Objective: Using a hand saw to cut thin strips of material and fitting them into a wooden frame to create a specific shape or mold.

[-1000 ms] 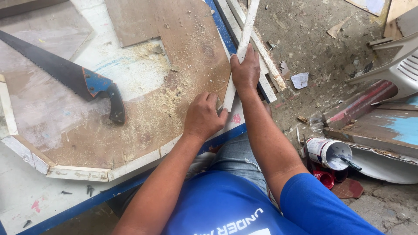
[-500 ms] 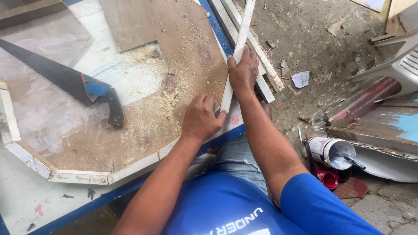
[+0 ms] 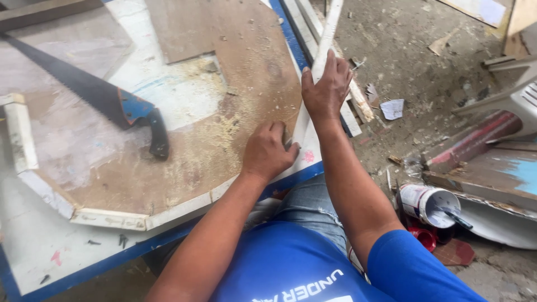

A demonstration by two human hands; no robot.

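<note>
Pressing down near the centre of the frame, the left hand (image 3: 268, 152) rests with fingers curled together on the brown board (image 3: 235, 112), right at the edge where the white wooden strip (image 3: 319, 67) meets it; it may pinch something small against the strip, but the view is too poor to say. The right hand (image 3: 326, 89) lies just above, fingers wrapped loosely over the strip, which runs from the centre toward the top of the frame along the board's right edge. As for progress, white edging strips (image 3: 112, 219) already sit along the lower left edges of the many-sided board, and sawdust lies thick across it (cutting looks done for now), while this right-hand strip seems not yet fixed. A handsaw (image 3: 95, 95) with a blue and black handle lies untouched at upper left. A paint can (image 3: 428, 204) stands on the floor at lower right.
</note>
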